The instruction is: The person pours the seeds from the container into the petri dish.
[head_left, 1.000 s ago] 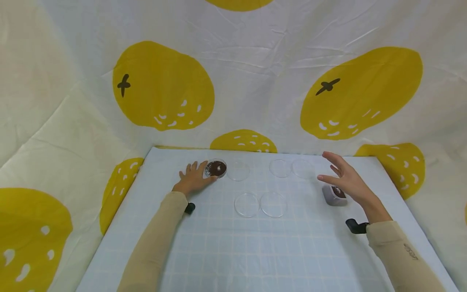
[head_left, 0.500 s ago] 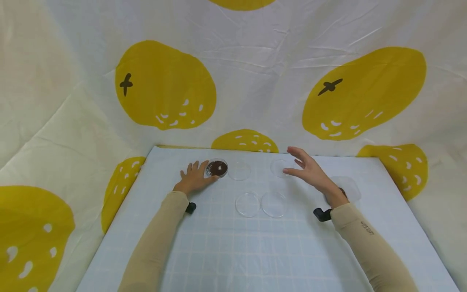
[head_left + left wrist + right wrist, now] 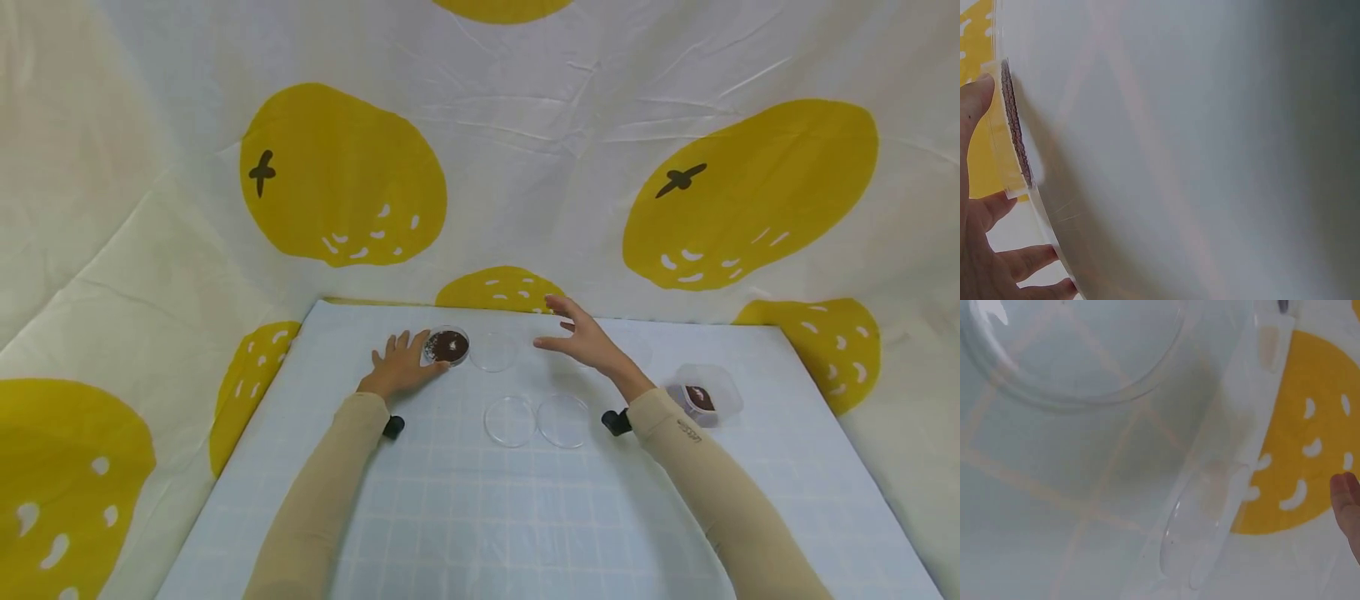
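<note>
A clear petri dish (image 3: 447,346) holds dark brown, soil-like granules with a pale patch on top. My left hand (image 3: 401,367) has its thumb and forefinger at opposite sides of this dish. In the left wrist view the thumb and a finger touch the wall of the dish (image 3: 1007,131), and the other fingertips rest on the table. My right hand (image 3: 588,342) hovers over the back of the table with thumb and fingers spread, holding nothing. A clear round dish (image 3: 493,352) lies between the two hands. Under the right hand, other clear dishes are partly hidden.
Two clear round dishes (image 3: 510,422) lie side by side mid-table. At the right, a small tub (image 3: 693,405) with dark brown contents stands by a clear square container (image 3: 723,383). A patterned curtain (image 3: 525,167) hangs right behind the table (image 3: 480,517).
My right hand has swept left from beside the small tub to over the back dishes, uncovering the tub and the clear container. My left hand stays at the filled petri dish.
</note>
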`<state>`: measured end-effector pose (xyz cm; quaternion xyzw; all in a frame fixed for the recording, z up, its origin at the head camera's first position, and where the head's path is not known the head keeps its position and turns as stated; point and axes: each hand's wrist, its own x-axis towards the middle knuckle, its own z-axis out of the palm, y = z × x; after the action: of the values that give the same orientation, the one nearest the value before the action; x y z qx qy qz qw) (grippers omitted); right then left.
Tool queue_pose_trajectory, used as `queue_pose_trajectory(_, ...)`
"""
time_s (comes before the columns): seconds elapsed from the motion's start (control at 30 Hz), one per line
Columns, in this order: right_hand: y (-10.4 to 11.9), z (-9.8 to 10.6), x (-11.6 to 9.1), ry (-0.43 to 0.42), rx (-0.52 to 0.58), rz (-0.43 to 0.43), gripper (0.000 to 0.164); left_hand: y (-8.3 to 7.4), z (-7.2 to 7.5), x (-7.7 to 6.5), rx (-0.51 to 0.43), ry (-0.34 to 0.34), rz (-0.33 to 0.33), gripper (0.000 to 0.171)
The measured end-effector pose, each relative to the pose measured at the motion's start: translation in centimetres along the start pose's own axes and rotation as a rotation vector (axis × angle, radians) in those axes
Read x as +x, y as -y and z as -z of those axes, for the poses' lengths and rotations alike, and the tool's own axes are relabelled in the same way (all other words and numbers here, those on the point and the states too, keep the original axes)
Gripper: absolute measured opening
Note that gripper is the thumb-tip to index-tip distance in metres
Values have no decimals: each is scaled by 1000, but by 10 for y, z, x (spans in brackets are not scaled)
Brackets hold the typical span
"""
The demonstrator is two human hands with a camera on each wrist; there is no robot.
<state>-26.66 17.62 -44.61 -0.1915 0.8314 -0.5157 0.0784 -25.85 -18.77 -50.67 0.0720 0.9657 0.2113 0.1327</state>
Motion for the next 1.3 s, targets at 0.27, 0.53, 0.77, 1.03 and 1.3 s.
queue_pose_trajectory(0.27, -12, -25, 22, 95, -58, -17, 92, -3, 3, -1, -11, 9, 5, 97)
queue_pose_trajectory(0.53, -25, -45, 36, 193, -186, -64, 101, -3, 1, 0, 5, 9, 4, 95)
queue_pose_trajectory(0.77, -29, -56, 44, 273, -326, -81, 104, -5, 2, -1, -9, 9, 1, 94)
queue_pose_trajectory(1.03, -31, -64, 56, 275, -471, -101, 103, -2, 4, 1, 2, 6, 8, 96)
queue_pose_trajectory(1.3, -32, -70, 60, 283, -547, -134, 100, -2, 5, 0, 2, 9, 19, 95)
